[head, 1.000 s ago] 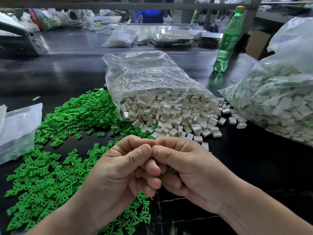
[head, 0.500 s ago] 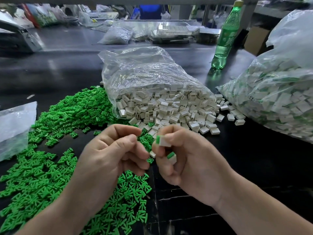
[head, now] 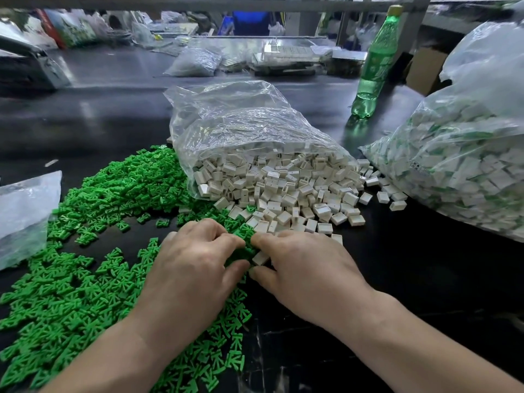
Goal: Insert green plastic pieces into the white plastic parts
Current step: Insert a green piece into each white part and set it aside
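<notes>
Right hand (head: 306, 275) pinching white part (head: 261, 258), long axis slanting rightward-away — left hand (head: 195, 268) curling over green pieces (head: 107, 194), hold unclear

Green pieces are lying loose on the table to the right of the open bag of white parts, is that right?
No. The head view shows the green pieces lying loose on the table to the left of the open bag of white parts, not to its right.
</notes>
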A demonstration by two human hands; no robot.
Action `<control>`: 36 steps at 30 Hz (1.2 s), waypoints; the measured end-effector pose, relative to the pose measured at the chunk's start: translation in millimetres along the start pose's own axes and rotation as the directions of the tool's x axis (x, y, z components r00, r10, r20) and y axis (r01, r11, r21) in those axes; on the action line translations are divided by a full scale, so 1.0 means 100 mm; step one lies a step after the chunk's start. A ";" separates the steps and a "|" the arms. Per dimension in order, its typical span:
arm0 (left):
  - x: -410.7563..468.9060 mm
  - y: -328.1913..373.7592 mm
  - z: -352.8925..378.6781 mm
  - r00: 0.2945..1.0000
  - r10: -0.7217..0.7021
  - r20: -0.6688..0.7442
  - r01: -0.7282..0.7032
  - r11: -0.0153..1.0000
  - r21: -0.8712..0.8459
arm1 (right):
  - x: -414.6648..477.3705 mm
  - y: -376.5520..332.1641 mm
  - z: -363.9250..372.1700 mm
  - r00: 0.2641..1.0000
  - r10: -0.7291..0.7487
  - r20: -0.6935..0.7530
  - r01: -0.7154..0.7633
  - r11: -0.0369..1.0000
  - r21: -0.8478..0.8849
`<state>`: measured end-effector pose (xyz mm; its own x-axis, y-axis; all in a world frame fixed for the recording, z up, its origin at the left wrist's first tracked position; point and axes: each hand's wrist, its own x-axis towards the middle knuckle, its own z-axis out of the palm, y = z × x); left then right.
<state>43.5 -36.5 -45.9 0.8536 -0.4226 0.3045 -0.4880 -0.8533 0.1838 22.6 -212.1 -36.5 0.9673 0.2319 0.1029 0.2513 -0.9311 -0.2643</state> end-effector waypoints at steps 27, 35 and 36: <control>-0.01 0.03 -0.03 0.998 0.051 -0.042 -0.054 0.995 -0.080 | -0.03 0.08 -0.07 0.999 -0.043 -0.032 0.039 0.995 -0.092; -0.05 0.09 -0.10 0.987 -0.078 -0.139 0.020 0.927 -0.375 | -0.04 0.12 -0.04 0.990 -0.040 -0.136 0.054 0.993 0.106; -0.06 0.10 -0.12 0.985 -0.126 -0.121 0.054 0.878 -0.475 | -0.05 0.13 -0.05 0.987 0.004 -0.160 0.031 0.976 0.215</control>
<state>31.1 -38.7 -35.0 0.8799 -0.2712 0.3901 -0.4689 -0.6275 0.6216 20.9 -226.4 -35.5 0.9503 0.1802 0.2539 0.2827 -0.8412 -0.4609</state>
